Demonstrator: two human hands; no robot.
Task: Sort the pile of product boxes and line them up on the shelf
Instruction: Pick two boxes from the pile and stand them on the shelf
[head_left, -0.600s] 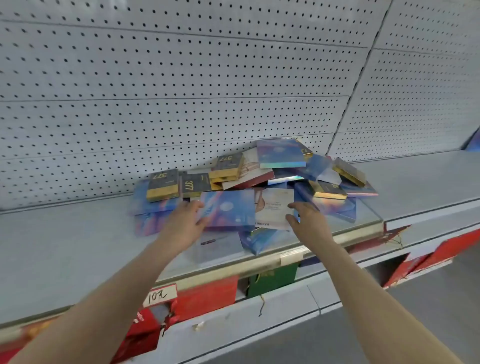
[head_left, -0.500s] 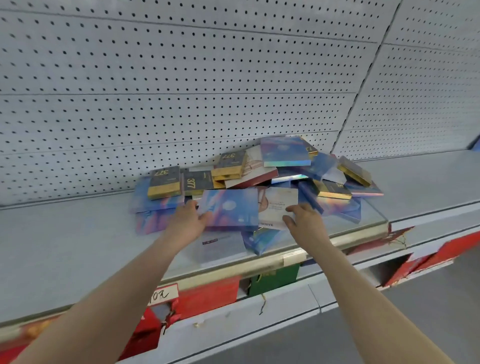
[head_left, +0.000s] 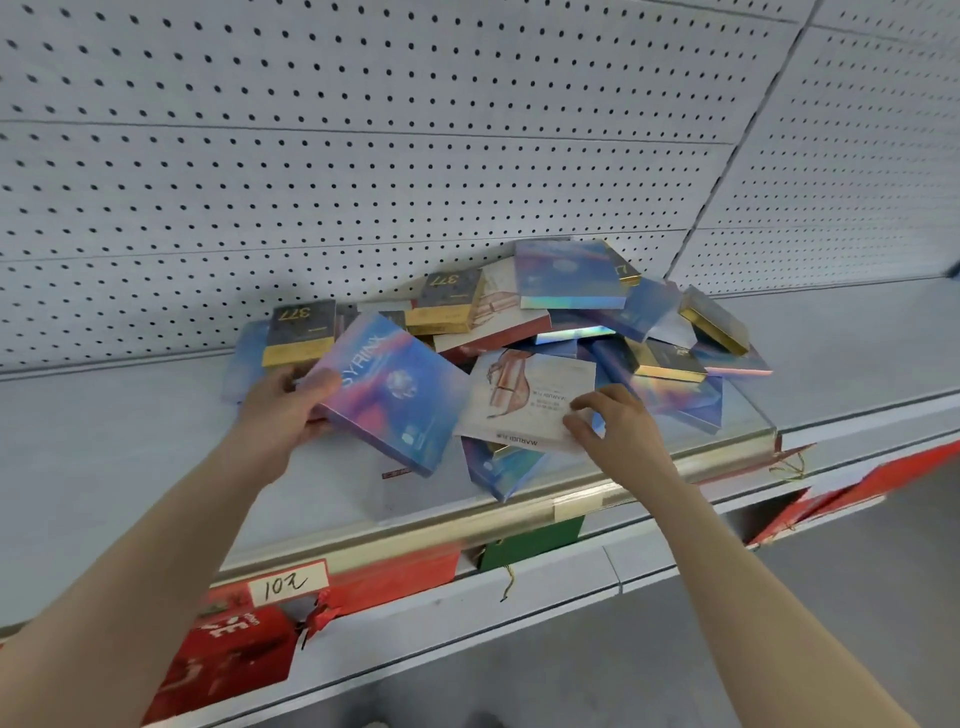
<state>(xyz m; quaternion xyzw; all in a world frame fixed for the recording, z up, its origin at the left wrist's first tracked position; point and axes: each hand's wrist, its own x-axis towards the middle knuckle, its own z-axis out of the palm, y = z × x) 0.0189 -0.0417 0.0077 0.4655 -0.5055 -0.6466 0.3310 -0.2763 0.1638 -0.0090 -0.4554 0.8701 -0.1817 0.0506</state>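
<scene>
Near the front edge of the shelf (head_left: 104, 457), the left hand (head_left: 280, 410) grips the light-looking, stiff blue box (head_left: 395, 395) endwise, while the right hand (head_left: 618, 421) seems to pinch the corner of the white box (head_left: 530, 400).

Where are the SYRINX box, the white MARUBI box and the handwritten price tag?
SYRINX box (head_left: 395, 389): head view, centre of blue-pink face.
white MARUBI box (head_left: 540, 397): head view, centre of top face.
handwritten price tag (head_left: 288, 583): head view, middle of label.

Lower boxes (head_left: 498, 470) mostly buried under upper ones; white box (head_left: 535, 400) small print unreadable; red bag (head_left: 234, 654) blurred.
</scene>
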